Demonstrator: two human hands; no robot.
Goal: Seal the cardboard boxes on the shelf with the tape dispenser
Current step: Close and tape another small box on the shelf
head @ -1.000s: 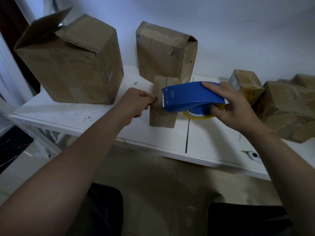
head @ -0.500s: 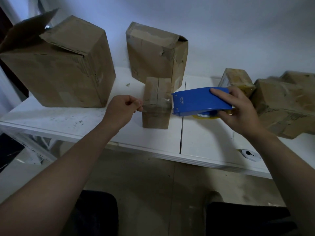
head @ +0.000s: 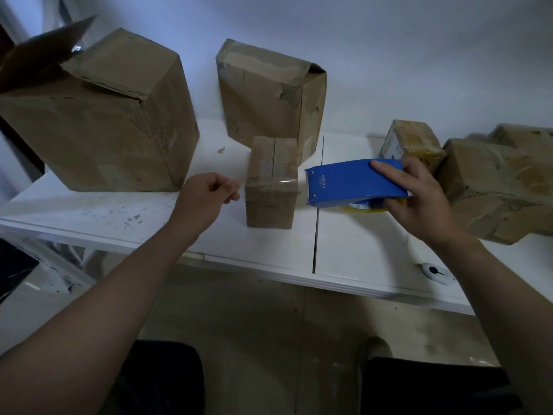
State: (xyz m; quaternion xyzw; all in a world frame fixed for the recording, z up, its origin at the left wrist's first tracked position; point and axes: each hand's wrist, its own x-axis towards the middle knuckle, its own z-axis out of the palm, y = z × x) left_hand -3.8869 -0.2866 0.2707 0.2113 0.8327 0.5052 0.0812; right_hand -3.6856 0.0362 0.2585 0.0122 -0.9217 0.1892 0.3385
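A small upright cardboard box (head: 270, 187) stands near the front of the white shelf (head: 344, 253). A strip of clear tape runs across it from left to right. My left hand (head: 208, 193) pinches the tape's free end just left of the box. My right hand (head: 419, 196) grips the blue tape dispenser (head: 350, 182), whose blade end sits just right of the box. A yellow tape roll (head: 363, 207) shows under the dispenser.
A large box (head: 101, 121) with a raised flap stands at the left, a medium box (head: 269, 94) behind the small one. Several crumpled boxes (head: 493, 181) lie at the right. A small white round object (head: 435, 272) lies near the shelf's front edge.
The dispenser has moved right, away from my left hand, drawing tape across the small box. My left hand still pinches the tape end at the box's left side.
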